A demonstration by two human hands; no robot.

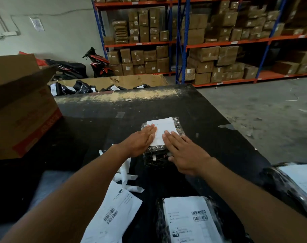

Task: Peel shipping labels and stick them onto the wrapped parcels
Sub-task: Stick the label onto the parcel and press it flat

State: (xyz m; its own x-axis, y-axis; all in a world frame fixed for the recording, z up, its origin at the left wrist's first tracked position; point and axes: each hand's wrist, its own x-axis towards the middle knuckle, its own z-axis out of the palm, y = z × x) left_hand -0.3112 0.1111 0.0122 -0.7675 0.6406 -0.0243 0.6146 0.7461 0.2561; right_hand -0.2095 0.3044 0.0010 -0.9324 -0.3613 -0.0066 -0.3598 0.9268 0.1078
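A small parcel (157, 156) wrapped in dark plastic lies in the middle of the black table (210, 123). A white label (164, 128) covers its top. My left hand (140, 141) lies flat with straight fingers on the label's left edge. Flat on the label's near right side rests my right hand (184, 151), its thumb down the parcel's side. A loose label sheet with barcodes (114, 214) lies near my left forearm. Close to me sits another wrapped parcel (193, 221) bearing a printed label, and a third wrapped parcel (292, 186) shows at the right edge.
White backing strips (127, 178) lie scattered under my left arm. An open cardboard box (21, 109) stands on the table's left. Behind the table a large carton (103, 85) holds several labelled dark parcels. Shelving with brown boxes (210, 50) fills the back; a motorbike (96, 64) is parked by the wall.
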